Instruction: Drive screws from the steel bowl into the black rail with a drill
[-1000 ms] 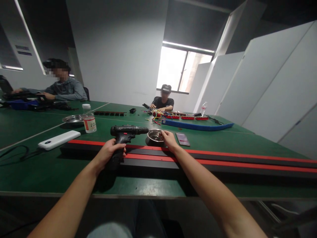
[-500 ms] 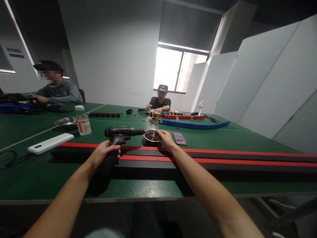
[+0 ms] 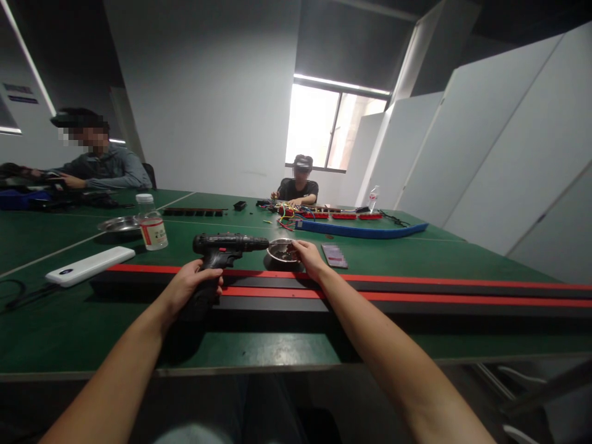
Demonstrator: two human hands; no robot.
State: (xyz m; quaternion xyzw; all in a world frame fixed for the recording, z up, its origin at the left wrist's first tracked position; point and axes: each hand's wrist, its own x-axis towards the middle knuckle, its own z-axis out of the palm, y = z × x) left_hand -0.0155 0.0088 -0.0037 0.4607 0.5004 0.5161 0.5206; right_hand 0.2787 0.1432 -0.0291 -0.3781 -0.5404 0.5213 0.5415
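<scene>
My left hand [image 3: 197,285] is wrapped round the grip of a black cordless drill [image 3: 216,248], which lies level with its chuck pointing right. A thin bit seems to run from the chuck across the top of a small metal bowl [image 3: 281,254]. At the bowl's right rim, the fingertips of my right hand [image 3: 309,256] are pinched together by the far end of the bit. Whatever sits between them is too small to make out. Small dark pieces lie in the bowl. Below both hands stretch two long black bars with red top strips [image 3: 407,297].
A phone [image 3: 333,256] lies right of the bowl. Leftward are a white power bank [image 3: 90,266], a plastic bottle [image 3: 152,225] and a metal dish [image 3: 120,226]. Beyond lies a blue strip [image 3: 361,230] with coloured wires [image 3: 289,216]. Two people sit at the table's far side.
The view has shifted slightly, moving the scene a little left and up. My hands, the drill and the bowl keep nearly the same places relative to each other.
</scene>
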